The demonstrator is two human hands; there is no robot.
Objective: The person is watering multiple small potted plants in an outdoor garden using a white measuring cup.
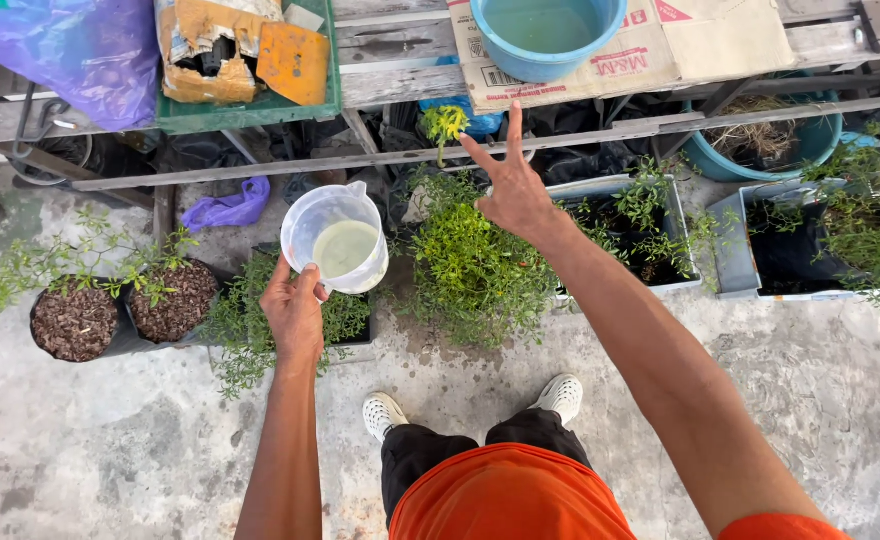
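Observation:
My left hand (295, 312) grips the handle of a clear plastic jug (338, 238) holding pale greenish liquid, held level above a low leafy plant (250, 330). My right hand (513, 188) reaches forward over a bushy green potted plant (470, 265), fingers spread, with thumb and finger at a small yellow-green sprig (443, 124) near the wooden bench edge (400, 85). Whether the fingers pinch the sprig is unclear.
Two black grow bags with soil (120, 315) stand left. Grey planter tubs (660, 235) with small plants sit right. On the bench are a blue basin (545, 35), flattened cardboard (680, 40) and a green tray (250, 105). My white shoes (472, 403) stand on concrete.

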